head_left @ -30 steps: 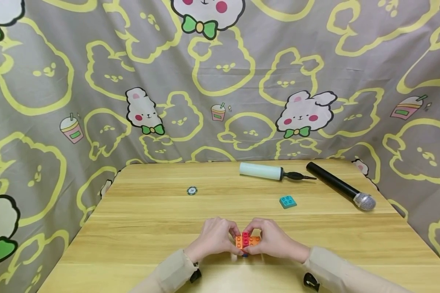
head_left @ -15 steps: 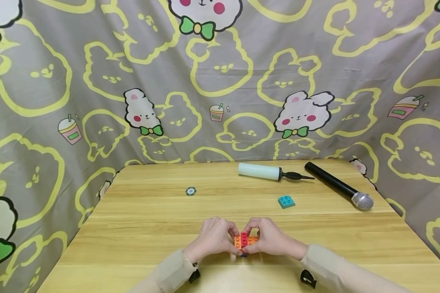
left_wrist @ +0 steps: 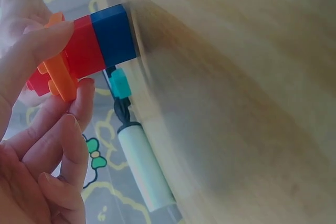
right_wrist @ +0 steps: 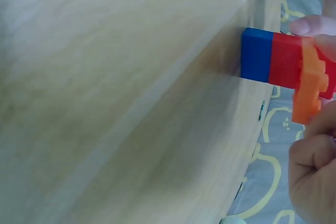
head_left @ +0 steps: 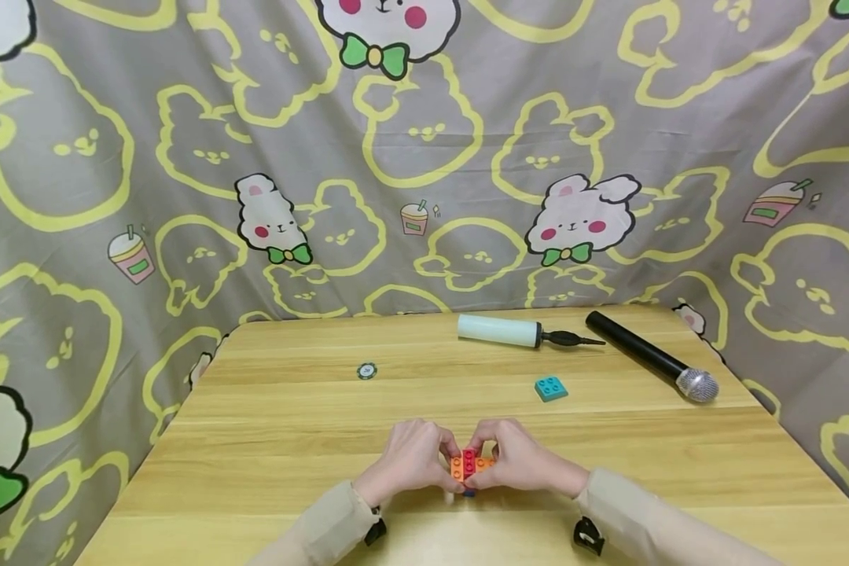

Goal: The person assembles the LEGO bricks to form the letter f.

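Note:
A small stack of toy building bricks stands on the table in front of me, between my two hands. Lowest is a blue brick (left_wrist: 114, 33), its underside at the tabletop. On it sits a red brick (right_wrist: 284, 60), then a thin orange layer (head_left: 457, 469) that juts out to both sides. A narrow red brick (head_left: 469, 461) tops it at the middle. My left hand (head_left: 413, 456) pinches the left orange end between thumb and fingers. From the other side my right hand (head_left: 523, 460) pinches the right orange end, its fingers partly covering it.
A teal four-stud brick (head_left: 551, 388) lies beyond the right hand. Farther back are a pale hand pump (head_left: 498, 330) and a black microphone (head_left: 651, 354) with a silver head. A poker chip (head_left: 366, 370) lies back left. A patterned curtain (head_left: 354, 196) hangs behind the table.
The head view has shifted slightly, so the things in it sit a little farther left. Both hands keep their hold on the brick stack, which stays in place.

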A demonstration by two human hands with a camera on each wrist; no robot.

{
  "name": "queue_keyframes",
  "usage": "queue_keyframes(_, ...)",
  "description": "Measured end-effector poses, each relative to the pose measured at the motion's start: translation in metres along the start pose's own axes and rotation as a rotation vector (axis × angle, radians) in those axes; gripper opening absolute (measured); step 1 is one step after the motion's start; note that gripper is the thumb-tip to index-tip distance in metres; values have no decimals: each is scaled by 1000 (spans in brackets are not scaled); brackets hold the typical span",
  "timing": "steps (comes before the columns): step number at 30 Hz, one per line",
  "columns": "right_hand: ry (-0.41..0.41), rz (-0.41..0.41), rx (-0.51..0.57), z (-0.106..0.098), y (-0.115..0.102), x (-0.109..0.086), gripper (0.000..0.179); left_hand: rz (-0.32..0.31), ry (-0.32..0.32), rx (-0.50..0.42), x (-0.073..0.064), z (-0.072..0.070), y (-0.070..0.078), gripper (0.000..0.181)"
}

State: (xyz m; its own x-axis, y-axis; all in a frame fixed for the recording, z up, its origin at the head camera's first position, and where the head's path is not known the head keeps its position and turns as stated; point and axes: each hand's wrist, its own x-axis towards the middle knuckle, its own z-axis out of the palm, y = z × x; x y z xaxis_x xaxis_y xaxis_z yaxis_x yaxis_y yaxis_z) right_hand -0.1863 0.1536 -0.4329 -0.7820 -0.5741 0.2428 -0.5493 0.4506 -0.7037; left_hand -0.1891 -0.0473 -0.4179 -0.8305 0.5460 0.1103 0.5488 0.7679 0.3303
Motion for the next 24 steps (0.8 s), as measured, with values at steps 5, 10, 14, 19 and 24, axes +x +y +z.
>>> queue_keyframes(5,-2,20,19,1,2,-1,23,-9,-1,-18,-1,1,-1,31)
queue_keyframes(10,5,34,23,2,3,-3,24,-10,-1,-27,-1,2,-3,31)
queue_keyframes(14,5,52,15,4,5,-6,26,-6,6,-32,-1,2,-3,30)
queue_keyframes(19,-14,55,14,2,7,-10,31,-1,9,-34,-1,3,-4,31)
queue_keyframes(24,-29,83,24,-2,8,-14,36,-7,-3,-37,-2,3,-5,32)
